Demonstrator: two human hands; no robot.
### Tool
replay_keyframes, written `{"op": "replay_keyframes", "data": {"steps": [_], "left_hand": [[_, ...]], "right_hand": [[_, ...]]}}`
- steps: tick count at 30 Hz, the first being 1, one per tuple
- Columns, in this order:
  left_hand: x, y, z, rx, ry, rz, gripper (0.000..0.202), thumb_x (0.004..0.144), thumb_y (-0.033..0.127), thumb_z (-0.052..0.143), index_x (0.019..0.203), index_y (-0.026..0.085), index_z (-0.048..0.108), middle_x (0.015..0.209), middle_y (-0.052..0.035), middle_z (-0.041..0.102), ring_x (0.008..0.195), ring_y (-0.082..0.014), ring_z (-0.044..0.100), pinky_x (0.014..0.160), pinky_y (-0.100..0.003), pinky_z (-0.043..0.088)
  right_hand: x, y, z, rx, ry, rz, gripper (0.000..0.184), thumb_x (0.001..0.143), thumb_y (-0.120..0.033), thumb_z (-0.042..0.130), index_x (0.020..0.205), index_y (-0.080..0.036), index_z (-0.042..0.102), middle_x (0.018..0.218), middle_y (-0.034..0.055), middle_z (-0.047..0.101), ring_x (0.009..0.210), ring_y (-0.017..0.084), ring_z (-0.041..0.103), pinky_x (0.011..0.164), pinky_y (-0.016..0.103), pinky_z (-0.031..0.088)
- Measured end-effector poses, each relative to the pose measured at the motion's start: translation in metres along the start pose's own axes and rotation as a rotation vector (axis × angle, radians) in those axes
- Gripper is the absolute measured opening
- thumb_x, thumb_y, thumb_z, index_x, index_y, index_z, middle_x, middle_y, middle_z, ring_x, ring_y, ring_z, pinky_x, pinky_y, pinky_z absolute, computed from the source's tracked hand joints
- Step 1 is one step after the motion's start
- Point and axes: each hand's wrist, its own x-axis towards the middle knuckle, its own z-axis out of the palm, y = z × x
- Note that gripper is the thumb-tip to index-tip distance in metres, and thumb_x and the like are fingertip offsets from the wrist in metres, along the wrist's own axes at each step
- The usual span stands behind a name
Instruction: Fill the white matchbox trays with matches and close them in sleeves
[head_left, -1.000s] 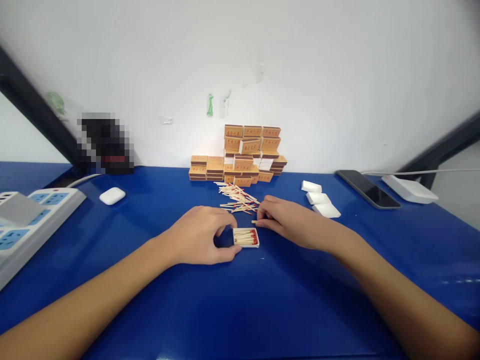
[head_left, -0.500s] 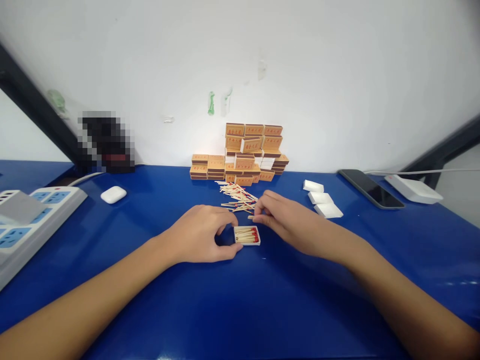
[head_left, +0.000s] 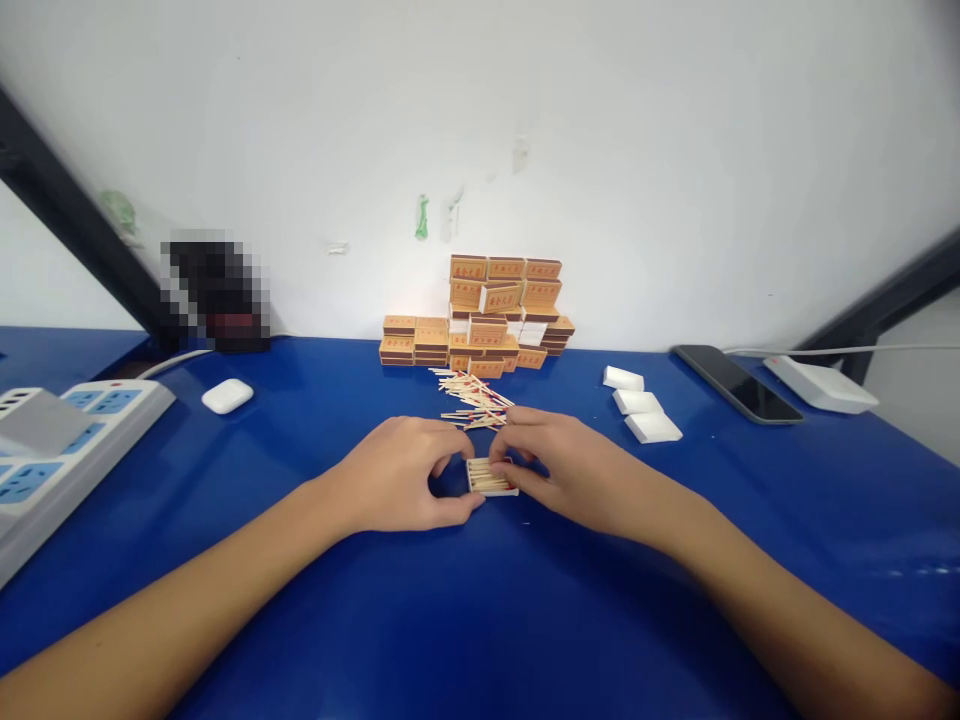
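Note:
A small white matchbox tray (head_left: 492,493) lies on the blue table, with red-tipped matches (head_left: 486,474) side by side in it. My left hand (head_left: 409,470) grips the tray's left end between thumb and forefinger. Over the tray's right half, my right hand (head_left: 547,465) is pinched on matches; its fingers hide most of their red heads, and how many it holds I cannot tell. Just behind the tray, a loose heap of matches (head_left: 472,392) is spread on the table.
Printed matchboxes (head_left: 487,330) are stacked against the wall. White empty trays (head_left: 637,402), a phone (head_left: 739,383) and a white flat box (head_left: 821,384) lie to the right. On the left are a white earphone case (head_left: 227,396) and a power strip (head_left: 135,410).
My right hand has moved from the edge of the match heap down and left, onto the tray with its matches. My left hand keeps its hold on the tray.

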Motion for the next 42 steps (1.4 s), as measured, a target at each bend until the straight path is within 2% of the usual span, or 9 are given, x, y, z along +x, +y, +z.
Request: {"op": "replay_keyframes", "data": {"steps": [3,5,8,10,13,18,28,35,42], "left_hand": [[0.0,0.0,0.0,0.011,0.002,0.002,0.023,0.083,0.042,0.073,0.088,0.019,0.071,0.069,0.0039,0.059,0.06,-0.0121,0.051,0.058,-0.028,0.036],[0.0,0.0,0.0,0.013,0.006,0.011,0.024,0.083,0.042,0.073,0.09,0.02,0.071,0.07,0.0041,0.06,0.06,-0.0119,0.051,0.058,-0.028,0.036],[-0.001,0.0,0.0,0.029,0.007,0.032,0.024,0.084,0.043,0.072,0.092,0.02,0.07,0.071,0.0037,0.062,0.06,-0.0121,0.052,0.058,-0.028,0.037],[-0.001,0.001,0.0,0.041,0.005,0.045,0.024,0.085,0.043,0.071,0.092,0.02,0.07,0.073,0.0031,0.063,0.061,-0.0125,0.054,0.059,-0.028,0.037],[-0.001,0.002,-0.001,0.036,0.001,0.041,0.024,0.085,0.043,0.071,0.093,0.02,0.07,0.073,0.0029,0.063,0.061,-0.0129,0.055,0.058,-0.028,0.037],[-0.001,0.0,-0.003,0.042,0.005,0.031,0.025,0.085,0.043,0.071,0.091,0.019,0.07,0.072,0.0029,0.063,0.061,-0.0127,0.054,0.059,-0.028,0.037],[0.0,0.001,-0.005,0.05,-0.001,0.003,0.024,0.084,0.042,0.071,0.091,0.019,0.071,0.072,0.0032,0.061,0.061,-0.0124,0.052,0.059,-0.028,0.036],[0.0,-0.001,-0.003,0.061,0.0,0.027,0.026,0.085,0.044,0.07,0.092,0.019,0.071,0.073,0.0026,0.063,0.062,-0.013,0.054,0.059,-0.028,0.037],[0.0,-0.001,-0.004,0.069,0.007,0.031,0.025,0.086,0.044,0.07,0.091,0.019,0.07,0.073,0.0023,0.063,0.062,-0.0129,0.055,0.059,-0.028,0.038]], "right_hand": [[0.001,0.003,-0.002,0.031,0.021,-0.026,0.014,0.095,-0.01,0.061,0.089,-0.02,0.069,0.088,0.001,0.063,0.077,0.014,0.057,0.067,0.027,0.04],[0.003,0.01,-0.005,0.016,0.115,-0.013,0.011,0.097,-0.016,0.062,0.09,-0.021,0.07,0.082,0.0003,0.061,0.074,0.014,0.055,0.065,0.027,0.039],[0.006,0.027,-0.007,-0.073,0.258,0.08,0.012,0.099,-0.024,0.06,0.092,-0.02,0.07,0.08,0.0011,0.059,0.072,0.016,0.054,0.065,0.029,0.038],[0.008,0.037,-0.006,-0.13,0.276,0.157,0.013,0.099,-0.029,0.062,0.093,-0.02,0.069,0.084,0.0024,0.06,0.073,0.017,0.056,0.067,0.031,0.04],[0.01,0.044,0.0,-0.14,0.228,0.238,0.019,0.097,-0.039,0.066,0.095,-0.02,0.068,0.094,0.0048,0.063,0.078,0.019,0.06,0.068,0.032,0.043],[0.011,0.045,0.007,-0.157,0.156,0.256,0.016,0.102,-0.03,0.057,0.092,-0.02,0.065,0.095,0.0049,0.063,0.076,0.018,0.06,0.07,0.032,0.044],[0.002,0.047,-0.008,-0.117,0.045,0.225,0.015,0.103,-0.035,0.058,0.105,-0.021,0.063,0.104,0.0046,0.06,0.081,0.018,0.062,0.075,0.033,0.046],[0.006,0.043,0.001,-0.104,0.058,0.161,0.013,0.104,-0.028,0.054,0.098,-0.02,0.062,0.1,0.0056,0.06,0.081,0.018,0.06,0.074,0.032,0.047],[0.0,0.043,-0.012,-0.101,-0.028,0.181,0.019,0.107,-0.026,0.045,0.095,-0.02,0.059,0.106,0.0079,0.059,0.085,0.02,0.062,0.08,0.036,0.047]]}}
